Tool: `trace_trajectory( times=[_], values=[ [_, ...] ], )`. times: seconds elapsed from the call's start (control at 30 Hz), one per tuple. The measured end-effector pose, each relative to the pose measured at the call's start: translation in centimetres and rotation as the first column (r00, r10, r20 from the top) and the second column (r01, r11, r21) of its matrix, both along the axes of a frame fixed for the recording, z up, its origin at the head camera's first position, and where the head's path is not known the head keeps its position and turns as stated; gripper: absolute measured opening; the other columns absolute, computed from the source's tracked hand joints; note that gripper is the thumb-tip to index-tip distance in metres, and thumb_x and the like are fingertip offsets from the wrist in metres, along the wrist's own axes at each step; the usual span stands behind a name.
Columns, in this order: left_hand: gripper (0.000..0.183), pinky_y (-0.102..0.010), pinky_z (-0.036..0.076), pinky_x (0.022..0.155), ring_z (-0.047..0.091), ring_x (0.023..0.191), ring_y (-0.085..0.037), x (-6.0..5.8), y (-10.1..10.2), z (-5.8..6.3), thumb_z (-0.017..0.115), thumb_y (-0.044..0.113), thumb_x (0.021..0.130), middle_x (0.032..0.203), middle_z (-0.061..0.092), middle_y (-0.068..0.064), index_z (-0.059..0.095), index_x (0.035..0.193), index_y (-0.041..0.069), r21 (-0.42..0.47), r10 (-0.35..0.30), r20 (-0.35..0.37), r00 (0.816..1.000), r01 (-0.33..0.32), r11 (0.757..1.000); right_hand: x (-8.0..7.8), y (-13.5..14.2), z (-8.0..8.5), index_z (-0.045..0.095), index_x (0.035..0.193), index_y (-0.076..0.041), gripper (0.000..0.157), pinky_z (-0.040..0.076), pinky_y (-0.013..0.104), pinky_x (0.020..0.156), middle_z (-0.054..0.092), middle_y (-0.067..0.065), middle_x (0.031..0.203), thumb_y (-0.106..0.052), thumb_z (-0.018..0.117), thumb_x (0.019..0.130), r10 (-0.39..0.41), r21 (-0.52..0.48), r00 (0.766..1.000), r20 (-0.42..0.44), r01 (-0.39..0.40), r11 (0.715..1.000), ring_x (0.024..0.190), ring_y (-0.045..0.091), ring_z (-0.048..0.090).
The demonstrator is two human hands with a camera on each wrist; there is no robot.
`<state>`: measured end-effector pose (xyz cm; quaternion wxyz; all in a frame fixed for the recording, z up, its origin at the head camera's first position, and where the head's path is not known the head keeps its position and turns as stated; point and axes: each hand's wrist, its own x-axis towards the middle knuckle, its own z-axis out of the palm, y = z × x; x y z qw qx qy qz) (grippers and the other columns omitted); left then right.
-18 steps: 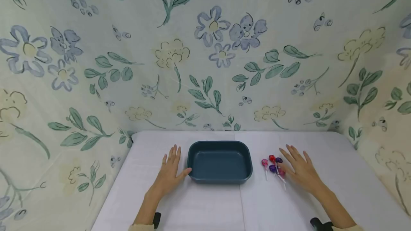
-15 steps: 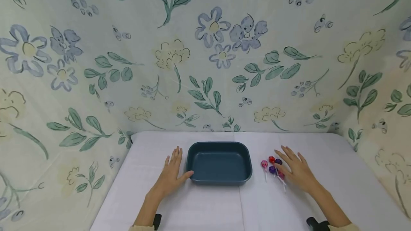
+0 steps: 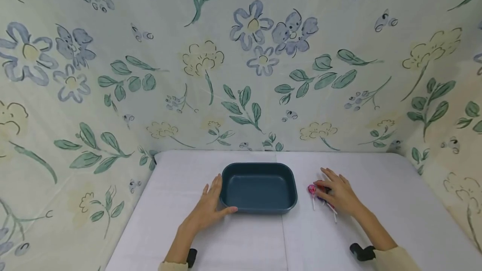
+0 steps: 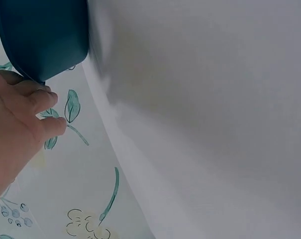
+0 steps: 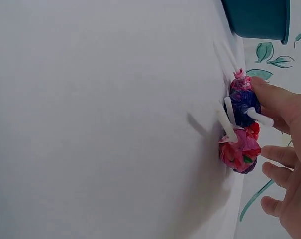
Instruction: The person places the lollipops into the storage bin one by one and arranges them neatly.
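Note:
A dark teal rectangular tray [image 3: 290, 202] sits empty on the white table. My left hand [image 3: 211, 206] lies flat against its front left corner, fingers straight along the left wall and thumb stretched under the front rim; the left wrist view shows the fingers [image 4: 38, 99] touching the tray [image 4: 41, 35]. Several wrapped lollipops [image 5: 240, 124], pink, purple and red with white sticks, lie clustered right of the tray. My right hand [image 3: 334, 190] covers most of them, leaving one pink lollipop [image 3: 311, 189] showing. In the right wrist view the thumb [image 5: 269, 97] touches the cluster, the other fingers spread and relaxed.
The table [image 3: 244, 241] is covered in white cloth. Floral fabric [image 3: 241, 74] closes it in at the back and on both sides. Black wrist straps [image 3: 359, 251] show near the front edge.
My left hand has slid right until it touches the tray's corner, thumb now under the front rim. My right hand has moved left over the lollipops, hiding most of them.

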<state>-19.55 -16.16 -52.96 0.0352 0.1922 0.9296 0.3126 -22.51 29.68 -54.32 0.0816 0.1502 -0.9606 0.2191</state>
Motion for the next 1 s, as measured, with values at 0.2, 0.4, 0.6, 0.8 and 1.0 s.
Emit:
trace_trajectory(
  times=[0.2,0.4,0.6,0.8,1.0],
  values=[
    [0.124,-0.065,0.009,0.128,0.01,0.162,-0.038,0.1,0.3,0.0,0.073,0.065,0.087,0.174,0.001,-0.017,0.003,0.165,-0.002,-0.013,-0.009,-0.016,1.0,0.009,1.0,-0.1,-0.3,-0.2,0.077,0.116,-0.003,0.037,0.021,0.076,0.117,0.044,0.033,0.155,-0.024,0.083,0.087,-0.004,-0.001,1.0,-0.006,0.004,1.0,0.146,0.055,0.033],
    [0.124,-0.066,0.009,0.128,0.01,0.162,-0.039,0.2,0.3,-0.2,0.074,0.063,0.087,0.174,0.004,-0.02,0.004,0.164,-0.003,0.003,0.001,-0.019,1.0,-0.001,1.0,-0.2,-1.1,0.5,0.077,0.118,-0.006,0.033,0.019,0.074,0.119,0.046,0.031,0.154,-0.021,0.081,0.089,0.001,0.019,1.0,0.03,-0.001,1.0,0.148,0.054,0.032],
    [0.124,-0.065,0.008,0.129,0.009,0.163,-0.037,0.1,0.4,-0.4,0.073,0.065,0.087,0.174,0.003,-0.02,0.003,0.164,-0.002,0.005,-0.002,-0.013,1.0,0.002,1.0,-0.6,-1.3,0.5,0.079,0.112,-0.007,0.027,0.023,0.074,0.117,0.049,0.03,0.152,-0.021,0.082,0.089,0.0,0.043,0.999,0.037,-0.002,0.999,0.145,0.053,0.037],
    [0.123,-0.063,0.007,0.129,0.008,0.163,-0.035,0.2,0.4,-0.3,0.071,0.067,0.088,0.174,-0.001,-0.015,0.002,0.165,0.0,-0.002,0.001,0.0,1.0,-0.001,1.0,-0.7,-1.4,0.4,0.079,0.103,-0.008,0.02,0.027,0.074,0.115,0.052,0.028,0.149,-0.019,0.083,0.087,0.003,-0.014,0.999,0.038,-0.002,1.0,0.14,0.054,0.041],
    [0.123,-0.066,0.009,0.128,0.01,0.162,-0.038,0.2,0.5,-0.3,0.072,0.065,0.088,0.174,0.004,-0.02,0.004,0.164,-0.003,0.012,0.0,-0.016,1.0,0.0,1.0,-0.9,-1.6,0.4,0.078,0.098,-0.008,0.016,0.029,0.071,0.113,0.057,0.026,0.143,-0.017,0.084,0.086,0.017,-0.042,1.0,0.002,-0.016,0.999,0.135,0.05,0.046]
  ],
)
